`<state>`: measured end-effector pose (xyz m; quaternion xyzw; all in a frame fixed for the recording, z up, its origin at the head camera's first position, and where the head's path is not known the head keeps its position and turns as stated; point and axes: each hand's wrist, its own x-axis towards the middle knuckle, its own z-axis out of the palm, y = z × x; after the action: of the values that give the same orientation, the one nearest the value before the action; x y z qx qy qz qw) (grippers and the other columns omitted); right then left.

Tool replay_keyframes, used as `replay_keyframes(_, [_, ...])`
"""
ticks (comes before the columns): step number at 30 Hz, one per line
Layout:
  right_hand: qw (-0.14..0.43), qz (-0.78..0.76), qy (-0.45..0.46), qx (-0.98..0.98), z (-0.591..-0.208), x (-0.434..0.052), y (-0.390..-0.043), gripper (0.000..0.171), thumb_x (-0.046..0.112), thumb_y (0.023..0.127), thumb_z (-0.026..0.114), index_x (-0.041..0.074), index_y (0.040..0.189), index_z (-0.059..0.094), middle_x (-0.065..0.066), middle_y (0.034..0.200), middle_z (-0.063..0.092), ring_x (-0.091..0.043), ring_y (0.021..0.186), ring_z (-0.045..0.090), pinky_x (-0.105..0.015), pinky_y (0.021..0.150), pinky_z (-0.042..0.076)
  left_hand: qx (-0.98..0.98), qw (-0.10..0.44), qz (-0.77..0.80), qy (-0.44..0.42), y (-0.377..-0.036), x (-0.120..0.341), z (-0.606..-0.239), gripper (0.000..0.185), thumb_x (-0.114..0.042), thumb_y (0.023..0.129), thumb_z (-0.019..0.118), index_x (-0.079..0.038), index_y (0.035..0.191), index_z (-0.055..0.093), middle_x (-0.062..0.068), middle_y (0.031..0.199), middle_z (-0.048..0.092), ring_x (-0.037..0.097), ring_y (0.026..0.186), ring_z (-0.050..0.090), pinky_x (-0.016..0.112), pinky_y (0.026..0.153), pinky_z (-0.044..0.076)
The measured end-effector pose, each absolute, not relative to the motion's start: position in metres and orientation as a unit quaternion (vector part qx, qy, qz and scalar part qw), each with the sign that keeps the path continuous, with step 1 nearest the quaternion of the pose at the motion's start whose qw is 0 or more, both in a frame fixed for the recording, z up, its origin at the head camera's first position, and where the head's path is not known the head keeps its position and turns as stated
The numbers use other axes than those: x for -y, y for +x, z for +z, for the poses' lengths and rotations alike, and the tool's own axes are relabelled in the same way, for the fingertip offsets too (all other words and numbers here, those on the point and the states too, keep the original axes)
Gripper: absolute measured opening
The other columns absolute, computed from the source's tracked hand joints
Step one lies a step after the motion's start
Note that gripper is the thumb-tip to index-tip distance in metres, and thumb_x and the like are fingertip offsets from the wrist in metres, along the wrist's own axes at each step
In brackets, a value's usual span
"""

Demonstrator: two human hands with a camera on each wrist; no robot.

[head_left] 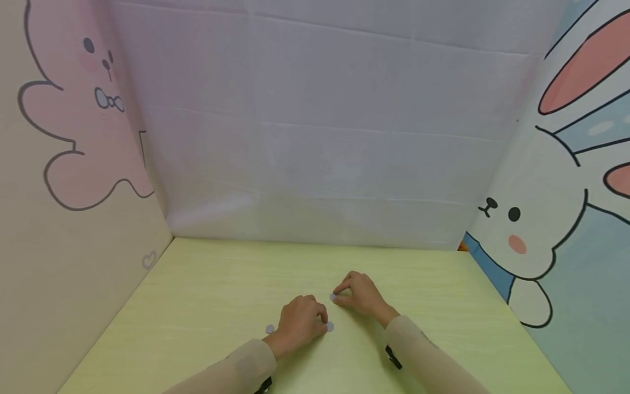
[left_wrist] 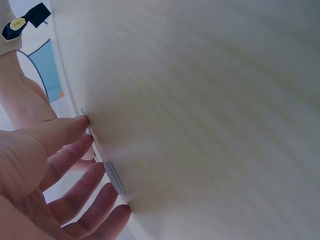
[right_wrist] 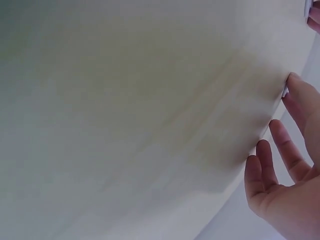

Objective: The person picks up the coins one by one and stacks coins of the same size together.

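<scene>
On near centre of pale green surface [head_left: 206, 295]: both hands working side by side. Left hand [head_left: 298, 323] resting knuckles-up, fingers curling down, fingertips [left_wrist: 116, 216] touching small grey disc [head_left: 329, 326]; second grey disc [head_left: 269, 329] lying just left of hand. Right hand [head_left: 359, 295] lying slightly farther, thumb and forefinger pinching third small disc [head_left: 333, 297] against surface. Cartoon-rabbit panels standing left and right.

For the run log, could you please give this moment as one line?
left hand: on discs | right hand: fingertips on disc | surface: table
</scene>
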<state>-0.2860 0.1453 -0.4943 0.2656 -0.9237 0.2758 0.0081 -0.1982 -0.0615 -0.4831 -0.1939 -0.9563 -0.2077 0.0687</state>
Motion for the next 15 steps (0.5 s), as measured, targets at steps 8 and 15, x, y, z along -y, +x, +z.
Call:
replay_keyframes(8, [0.030,0.242,0.298,0.923,-0.4937,-0.1436,-0.2878,0.013,0.027,0.093,0.085,0.015,0.096,0.086,0.002,0.099,0.075,-0.020,0.097,0.068,-0.048,0.091,0.057,0.954,0.080,-0.208,-0.202,-0.1978,0.0630,-0.4839,0.013,-0.030,0.082,0.094,-0.025,0.080,0.081,-0.009,0.080,0.063,0.008,0.071,0.052,0.026,0.055,0.044])
replay_keyframes(15, [0.035,0.229,0.311,0.922,-0.4937,-0.1439,-0.2865,0.011,0.024,0.094,0.084,0.013,0.094,0.086,0.001,0.099,0.075,-0.021,0.094,0.069,-0.045,0.086,0.058,0.952,0.079,-0.217,-0.203,-0.1964,0.0635,-0.4820,0.013,-0.028,0.081,0.094,-0.024,0.080,0.082,-0.007,0.084,0.067,0.010,0.074,0.056,0.028,0.056,0.046])
